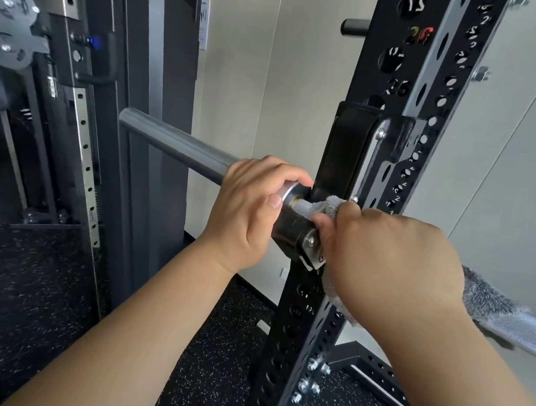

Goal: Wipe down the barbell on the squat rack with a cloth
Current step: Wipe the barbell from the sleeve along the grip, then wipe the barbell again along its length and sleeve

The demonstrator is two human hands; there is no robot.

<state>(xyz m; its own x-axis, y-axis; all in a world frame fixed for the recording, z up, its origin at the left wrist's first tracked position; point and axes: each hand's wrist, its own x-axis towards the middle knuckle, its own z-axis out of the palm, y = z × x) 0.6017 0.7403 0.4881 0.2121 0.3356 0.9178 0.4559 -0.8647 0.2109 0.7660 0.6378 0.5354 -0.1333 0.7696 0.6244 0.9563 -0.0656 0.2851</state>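
While my left hand [246,207] clenches the barbell [180,147] just outside the rack [295,338], my right hand [386,264] grasps the wadded cloth [329,206] against the shaft in the hook [348,151]. Steel looks heavy, stiff and slick (unlikely to roll); the cloth is soft and limp.

We see black perforated rack upright [298,338] right of centre, J-hook [348,151] on it carrying barbell [173,145]; speckled floor [37,277] beneath, rack base [374,374] lower right.
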